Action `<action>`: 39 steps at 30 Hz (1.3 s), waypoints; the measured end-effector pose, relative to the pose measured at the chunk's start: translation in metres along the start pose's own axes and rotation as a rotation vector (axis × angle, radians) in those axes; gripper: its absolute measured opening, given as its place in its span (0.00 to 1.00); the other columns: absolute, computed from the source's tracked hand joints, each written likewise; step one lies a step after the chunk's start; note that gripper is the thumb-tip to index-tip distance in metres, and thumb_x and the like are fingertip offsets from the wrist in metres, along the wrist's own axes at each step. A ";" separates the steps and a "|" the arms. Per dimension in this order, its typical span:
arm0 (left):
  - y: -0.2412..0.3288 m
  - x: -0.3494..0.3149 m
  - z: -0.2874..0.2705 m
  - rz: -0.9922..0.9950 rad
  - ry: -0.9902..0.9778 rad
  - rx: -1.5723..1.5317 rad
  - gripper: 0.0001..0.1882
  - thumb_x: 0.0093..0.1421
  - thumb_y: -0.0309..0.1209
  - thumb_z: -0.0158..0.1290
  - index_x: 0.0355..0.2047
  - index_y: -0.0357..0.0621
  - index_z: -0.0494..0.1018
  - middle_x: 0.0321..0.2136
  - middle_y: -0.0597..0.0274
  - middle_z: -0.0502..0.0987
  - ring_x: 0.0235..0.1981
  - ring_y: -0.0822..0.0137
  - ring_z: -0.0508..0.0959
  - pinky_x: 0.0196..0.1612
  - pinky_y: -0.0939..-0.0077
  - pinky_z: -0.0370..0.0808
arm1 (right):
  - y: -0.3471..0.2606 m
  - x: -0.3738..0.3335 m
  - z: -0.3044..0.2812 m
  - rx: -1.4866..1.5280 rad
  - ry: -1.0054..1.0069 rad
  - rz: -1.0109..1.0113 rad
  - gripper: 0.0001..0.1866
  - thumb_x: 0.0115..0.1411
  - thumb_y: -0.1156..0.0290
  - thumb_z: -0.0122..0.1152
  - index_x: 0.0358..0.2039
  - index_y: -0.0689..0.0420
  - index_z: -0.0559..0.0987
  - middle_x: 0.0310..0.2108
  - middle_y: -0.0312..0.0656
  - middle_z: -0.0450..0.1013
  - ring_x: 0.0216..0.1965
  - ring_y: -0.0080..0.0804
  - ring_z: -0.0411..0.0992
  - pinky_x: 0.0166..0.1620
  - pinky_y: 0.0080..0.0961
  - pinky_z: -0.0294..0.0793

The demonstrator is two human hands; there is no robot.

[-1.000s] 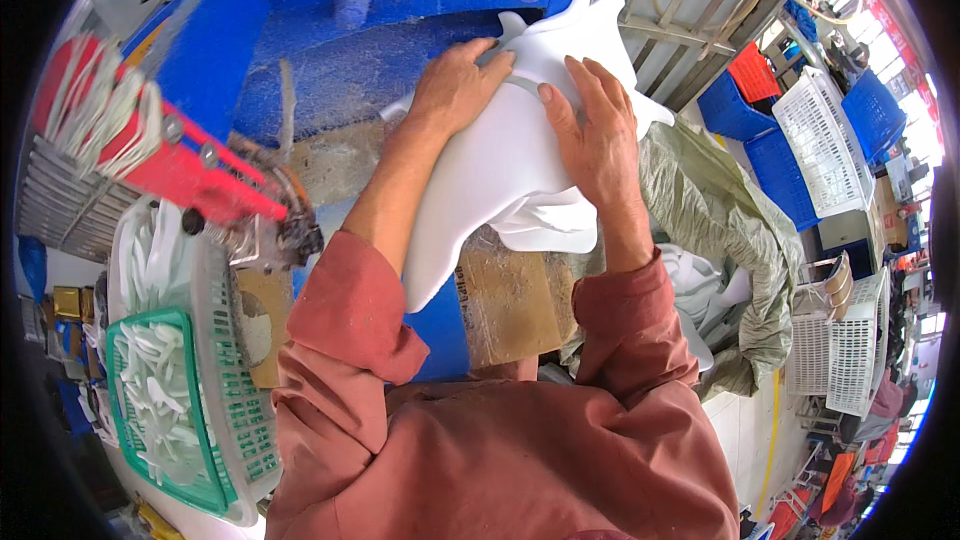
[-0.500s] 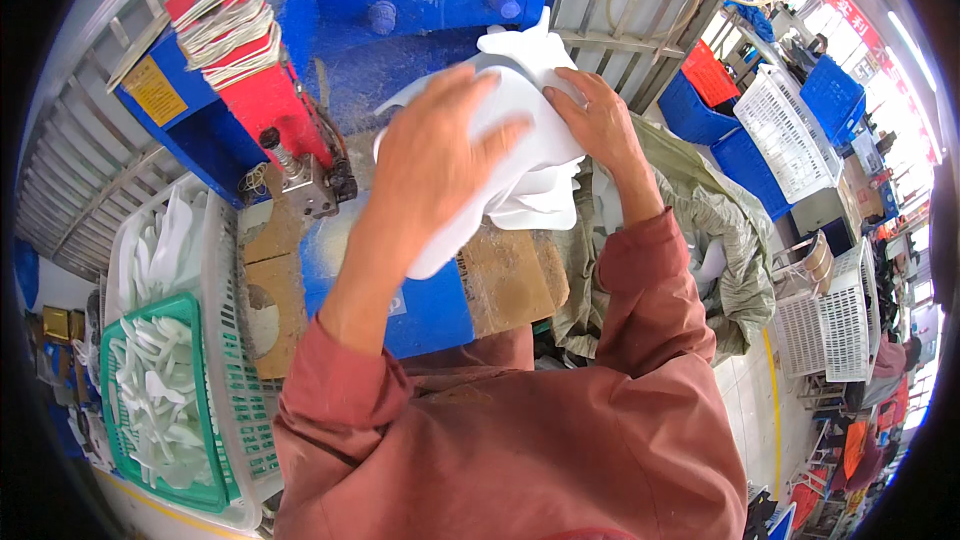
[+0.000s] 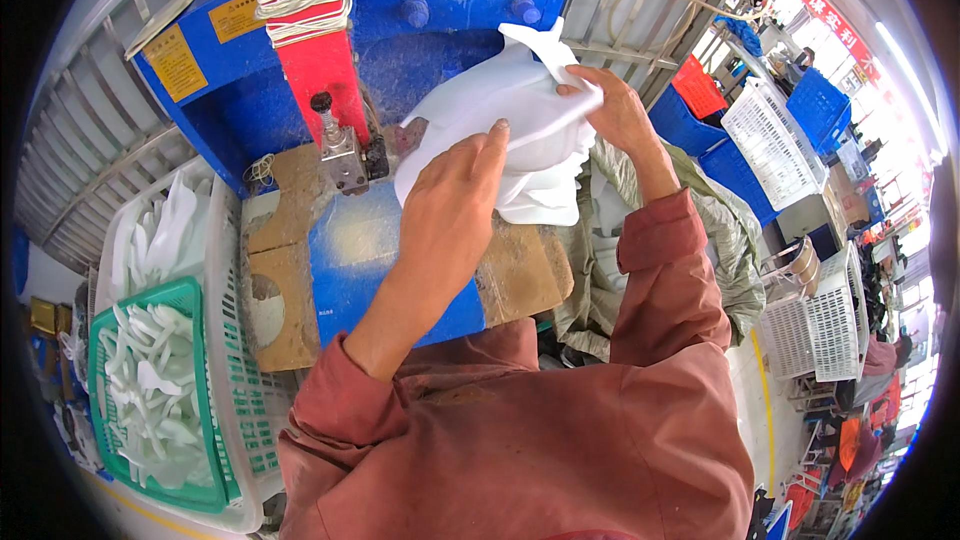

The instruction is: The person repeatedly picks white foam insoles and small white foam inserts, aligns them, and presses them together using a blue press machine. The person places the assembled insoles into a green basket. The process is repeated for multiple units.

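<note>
A pile of white, smooth, curved pieces (image 3: 535, 202), foam or plastic by their look, lies at the back right of the work board. Its top white piece (image 3: 480, 105) is lifted and bent along the right side. My right hand (image 3: 618, 118) pinches that raised right edge, thumb beneath and fingers over it. My left hand (image 3: 450, 202) rests against the near face of the pile, its fingers stretched out flat and pointing away. The palm's contact with the pieces is hidden.
Left of the pile stands a red machine arm (image 3: 318, 70) wound with white cord, ending in a metal head (image 3: 343, 162). Behind is a blue panel (image 3: 440, 30) with gauges. A green basket (image 3: 215, 410) holds white pieces at left; a grey-green sack (image 3: 720, 240) stands at right.
My left hand has come down and nearer from above the pile. The top piece's right edge is now lifted in my right hand. The view has shifted slightly left.
</note>
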State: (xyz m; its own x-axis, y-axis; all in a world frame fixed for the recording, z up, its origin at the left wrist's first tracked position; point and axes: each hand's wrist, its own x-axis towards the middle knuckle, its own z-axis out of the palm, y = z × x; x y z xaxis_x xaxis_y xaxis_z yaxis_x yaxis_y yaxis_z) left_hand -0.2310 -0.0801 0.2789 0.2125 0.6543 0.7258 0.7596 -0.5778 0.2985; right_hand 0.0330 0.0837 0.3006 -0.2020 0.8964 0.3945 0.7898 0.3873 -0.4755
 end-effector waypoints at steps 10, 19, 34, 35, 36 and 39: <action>0.031 -0.100 -0.094 -0.191 0.127 -0.200 0.24 0.63 0.11 0.51 0.61 0.28 0.74 0.56 0.37 0.80 0.56 0.43 0.82 0.60 0.57 0.79 | -0.005 -0.009 0.001 -0.041 0.058 -0.170 0.27 0.64 0.53 0.70 0.59 0.53 0.83 0.56 0.50 0.79 0.54 0.51 0.79 0.58 0.41 0.77; 0.017 -0.145 -0.062 -0.368 0.122 -0.328 0.20 0.69 0.14 0.52 0.60 0.29 0.75 0.52 0.39 0.82 0.52 0.47 0.85 0.54 0.62 0.82 | -0.023 -0.019 0.000 -0.049 0.143 -0.188 0.30 0.64 0.52 0.72 0.60 0.56 0.81 0.59 0.49 0.78 0.49 0.47 0.81 0.52 0.39 0.80; -0.008 -0.152 -0.035 -0.414 0.141 -0.296 0.20 0.70 0.17 0.52 0.61 0.32 0.75 0.51 0.39 0.82 0.48 0.51 0.86 0.50 0.64 0.82 | -0.036 -0.044 -0.010 -0.107 0.226 -0.325 0.29 0.65 0.58 0.72 0.64 0.55 0.79 0.63 0.52 0.75 0.62 0.49 0.75 0.63 0.38 0.74; -0.009 -0.148 -0.023 -0.411 0.116 -0.304 0.20 0.70 0.18 0.52 0.62 0.34 0.75 0.51 0.40 0.82 0.48 0.51 0.86 0.49 0.64 0.81 | -0.036 -0.047 -0.002 -0.111 0.174 -0.325 0.29 0.65 0.58 0.72 0.64 0.55 0.79 0.63 0.53 0.75 0.62 0.50 0.75 0.63 0.38 0.74; -0.012 -0.142 -0.010 -0.402 0.096 -0.311 0.20 0.71 0.20 0.51 0.63 0.35 0.74 0.51 0.42 0.82 0.47 0.52 0.86 0.47 0.64 0.81 | -0.035 -0.048 0.005 -0.111 0.139 -0.384 0.29 0.65 0.59 0.71 0.64 0.56 0.78 0.63 0.53 0.74 0.62 0.52 0.75 0.64 0.38 0.74; -0.022 -0.119 0.027 -0.309 0.144 -0.390 0.20 0.72 0.19 0.50 0.63 0.37 0.75 0.51 0.43 0.83 0.45 0.52 0.86 0.46 0.64 0.81 | -0.028 -0.040 0.027 -0.162 0.198 -0.326 0.29 0.63 0.59 0.73 0.61 0.59 0.79 0.58 0.55 0.77 0.56 0.54 0.78 0.56 0.44 0.79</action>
State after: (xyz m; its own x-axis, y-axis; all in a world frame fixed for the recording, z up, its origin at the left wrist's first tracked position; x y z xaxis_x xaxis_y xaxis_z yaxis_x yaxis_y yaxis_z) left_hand -0.2563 -0.1322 0.1692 -0.0930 0.7652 0.6370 0.4818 -0.5254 0.7014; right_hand 0.0034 0.0425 0.2767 -0.3542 0.6677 0.6548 0.7872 0.5909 -0.1767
